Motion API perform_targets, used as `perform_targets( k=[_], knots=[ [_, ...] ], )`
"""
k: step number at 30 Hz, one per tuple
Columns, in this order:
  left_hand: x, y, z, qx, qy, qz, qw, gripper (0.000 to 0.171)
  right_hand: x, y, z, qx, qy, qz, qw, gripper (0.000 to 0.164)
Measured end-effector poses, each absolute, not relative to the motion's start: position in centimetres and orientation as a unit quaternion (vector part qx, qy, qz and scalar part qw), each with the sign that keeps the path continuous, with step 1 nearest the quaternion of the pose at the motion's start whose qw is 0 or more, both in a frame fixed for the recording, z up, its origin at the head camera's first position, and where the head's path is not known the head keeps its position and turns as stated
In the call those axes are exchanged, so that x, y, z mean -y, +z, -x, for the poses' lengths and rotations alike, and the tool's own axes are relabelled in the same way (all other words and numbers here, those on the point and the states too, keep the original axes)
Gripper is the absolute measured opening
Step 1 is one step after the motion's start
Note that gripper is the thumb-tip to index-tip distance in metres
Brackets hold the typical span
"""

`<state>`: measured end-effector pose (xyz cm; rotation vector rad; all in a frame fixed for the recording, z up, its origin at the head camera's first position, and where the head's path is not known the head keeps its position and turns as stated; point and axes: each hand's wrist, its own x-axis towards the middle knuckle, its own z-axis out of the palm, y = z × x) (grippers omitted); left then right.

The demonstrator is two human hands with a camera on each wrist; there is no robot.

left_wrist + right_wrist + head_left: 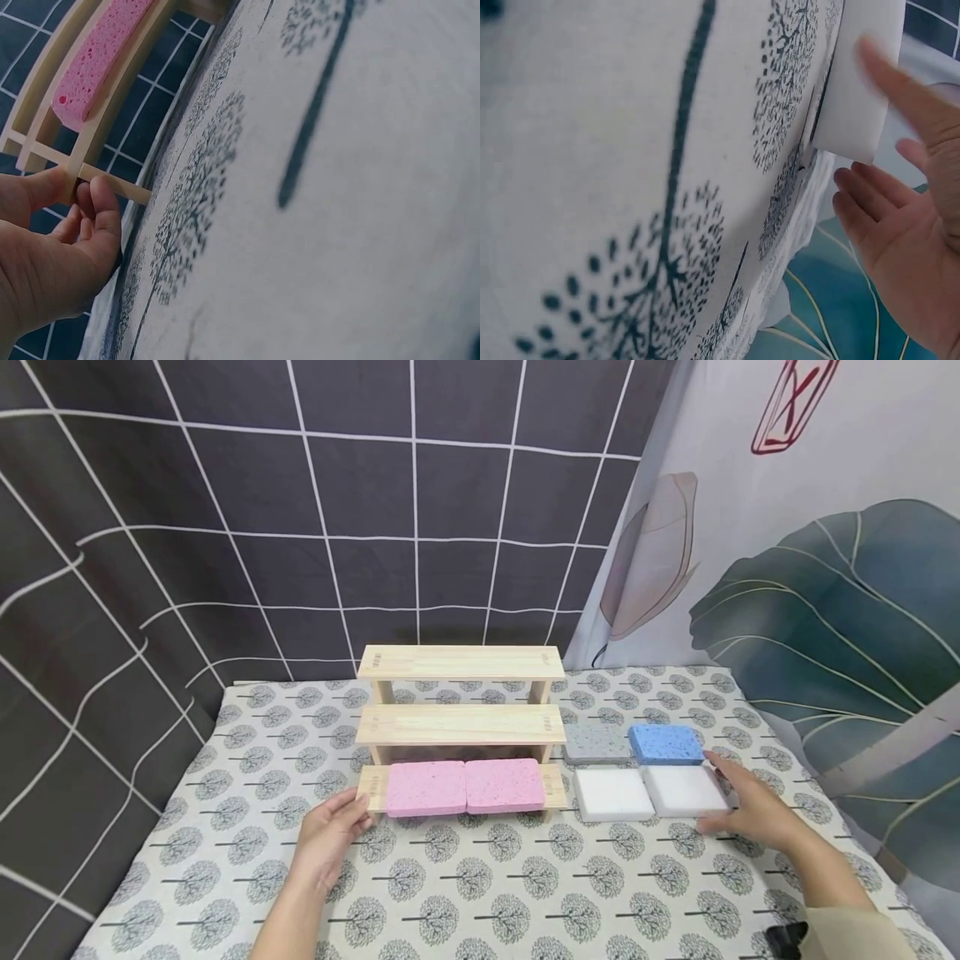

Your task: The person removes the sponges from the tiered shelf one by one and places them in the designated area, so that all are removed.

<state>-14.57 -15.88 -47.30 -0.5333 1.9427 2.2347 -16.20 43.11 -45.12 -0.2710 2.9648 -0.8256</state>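
Observation:
A three-tier wooden rack [461, 723] stands mid-table, with two pink sponges [427, 788] side by side on its lowest step. My left hand [330, 831] pinches the left end of that step; the left wrist view shows thumb and fingers around the wood. To the right of the rack lie two white sponges [613, 794], a grey sponge [597, 743] and a blue sponge [666, 744]. Beside the right-hand white sponge [859, 82] is my right hand [753, 810], its fingers extended and thumb apart. Whether it touches the sponge I cannot tell.
A cloth with a tree print [465, 893] covers the table. Dark curtain with a white grid [360, 485] hangs behind and to the left. On the right hangs a pale curtain [720, 443] with large leaves. A small black object [786, 939] shows by the right sleeve.

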Motion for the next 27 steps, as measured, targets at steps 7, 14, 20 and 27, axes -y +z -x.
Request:
perform_targets(
  k=[7,14,20,27],
  knots=[
    [15.9,-47.4,14.5,-0.642,0.743,0.175,0.066,0.051,-41.2,-44.5,16.2,-0.953,-0.275,0.088,-0.091,0.124],
    [15.9,-47.4,14.6,-0.644,0.742,0.173,0.063,0.051,-37.5,-43.7,16.1,-0.930,-0.296,0.103,-0.194,0.095],
    [15.9,-47.2,14.7,-0.647,0.740,0.172,0.060,0.050,-34.0,-43.4,16.2,-0.903,-0.320,0.158,-0.239,0.074],
    [15.7,-47.4,14.6,-0.653,0.736,0.170,0.061,0.054,-30.2,-43.3,16.1,-0.897,-0.320,0.197,-0.232,0.070]
  ],
)
